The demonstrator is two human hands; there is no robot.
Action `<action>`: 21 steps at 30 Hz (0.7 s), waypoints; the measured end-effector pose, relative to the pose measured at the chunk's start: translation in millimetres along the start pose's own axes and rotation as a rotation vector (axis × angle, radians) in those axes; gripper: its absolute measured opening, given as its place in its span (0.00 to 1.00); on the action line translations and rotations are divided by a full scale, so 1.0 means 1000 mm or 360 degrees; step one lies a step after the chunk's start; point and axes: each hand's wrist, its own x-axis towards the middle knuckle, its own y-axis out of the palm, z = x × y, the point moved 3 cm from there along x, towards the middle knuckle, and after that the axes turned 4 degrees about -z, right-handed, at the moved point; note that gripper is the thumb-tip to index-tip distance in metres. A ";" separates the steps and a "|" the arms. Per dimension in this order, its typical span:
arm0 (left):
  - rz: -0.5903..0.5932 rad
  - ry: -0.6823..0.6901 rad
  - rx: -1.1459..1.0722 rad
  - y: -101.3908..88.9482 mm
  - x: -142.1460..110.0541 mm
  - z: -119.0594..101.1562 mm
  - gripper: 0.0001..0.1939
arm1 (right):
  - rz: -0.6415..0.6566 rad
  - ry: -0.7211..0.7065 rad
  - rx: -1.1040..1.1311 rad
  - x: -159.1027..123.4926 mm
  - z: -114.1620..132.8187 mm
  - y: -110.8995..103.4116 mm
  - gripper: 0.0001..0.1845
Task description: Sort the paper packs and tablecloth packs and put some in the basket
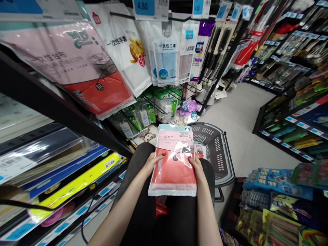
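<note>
Both my hands hold a pink and red plastic packet of disposable tablecloth (175,171) above my knees, its printed front facing me. My left hand (151,163) grips the left edge, thumb on the front and fingers behind. On the right edge my right hand (197,167) has the same grip, its fingers mostly hidden. Just beyond, a dark shopping basket (229,160) stands on the floor, with a similar pink packet (200,150) partly visible in it. A larger-looking tablecloth packet (77,65) hangs from the rack at the upper left.
Hooks ahead carry glove packets (125,48), mask packets (166,54) and green-carded plugs (166,102). Shelves with flat packages (77,181) rise close on my left. Snack bags (282,218) fill a low display at the right. Grey floor (238,112) runs along the aisle.
</note>
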 end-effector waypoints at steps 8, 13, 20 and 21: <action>0.0025 0.0009 -0.0006 0.001 0.000 0.000 0.15 | -0.0009 0.0043 0.0006 0.000 -0.003 -0.002 0.25; 0.0022 0.0034 -0.0012 0.000 0.001 0.001 0.14 | 0.0027 0.0055 0.0026 0.000 -0.005 -0.002 0.25; 0.0038 0.0042 0.0002 -0.003 0.003 0.005 0.14 | 0.0004 0.0075 0.0009 0.001 -0.006 -0.003 0.24; 0.0041 0.0044 0.0004 -0.003 0.003 0.005 0.14 | -0.0001 0.0077 0.0008 0.001 -0.006 -0.003 0.23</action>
